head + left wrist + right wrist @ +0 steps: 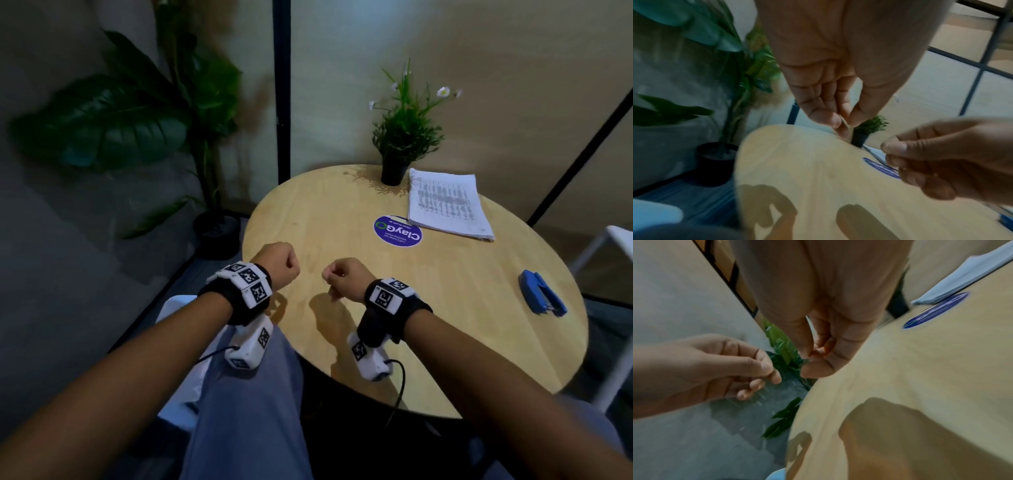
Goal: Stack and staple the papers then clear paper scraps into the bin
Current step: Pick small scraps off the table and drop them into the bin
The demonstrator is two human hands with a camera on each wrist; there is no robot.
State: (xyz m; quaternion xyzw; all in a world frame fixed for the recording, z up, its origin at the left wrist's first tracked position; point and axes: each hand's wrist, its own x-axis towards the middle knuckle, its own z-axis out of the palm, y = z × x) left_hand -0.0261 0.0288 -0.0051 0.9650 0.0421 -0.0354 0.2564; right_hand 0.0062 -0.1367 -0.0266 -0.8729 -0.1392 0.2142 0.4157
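Observation:
My left hand [286,262] hovers over the near left part of the round wooden table [428,308], fingers curled. In the left wrist view its thumb and fingers pinch a thin pale paper scrap [845,124]. Close beside it, my right hand [337,275] is also curled. In the right wrist view its thumb and fingertips pinch a tiny pale bit [808,356] that looks like a scrap. The stack of printed papers [445,205] lies at the table's far right. A blue stapler [543,298] rests near the right edge. No bin is in view.
A small potted plant [404,137] stands at the back of the table next to the papers. A round blue sticker [397,231] lies partly under the stack. A large floor plant [144,120] is on the left, and a white chair [613,246] on the right.

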